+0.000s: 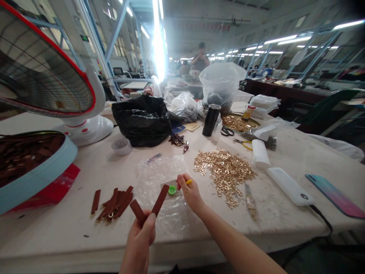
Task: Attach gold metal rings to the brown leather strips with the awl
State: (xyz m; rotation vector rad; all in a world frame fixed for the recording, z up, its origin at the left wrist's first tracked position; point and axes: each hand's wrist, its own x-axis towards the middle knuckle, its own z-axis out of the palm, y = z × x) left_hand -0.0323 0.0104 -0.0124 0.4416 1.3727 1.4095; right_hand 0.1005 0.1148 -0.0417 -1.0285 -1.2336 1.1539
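Observation:
My left hand (142,228) is closed on a brown leather strap (160,199), whose two ends stick up apart like a V. My right hand (188,190) is closed around a thin yellow tool (188,182), just right of a small green cap (172,190). The cap rests on a small flat plate over a clear plastic sheet (162,171). Left of the sheet lies a pile of brown straps (116,203), some with gold rings. A heap of gold rings (225,169) spreads to the right of my right hand.
At the left are a fan (85,129) and a blue-rimmed tray (42,179) of brown straps. A black bag (142,120), black cylinder (211,121), scissors (227,131) and pliers (243,144) lie farther back. A white device (288,185) and phone (333,194) are right. A person (200,59) stands beyond.

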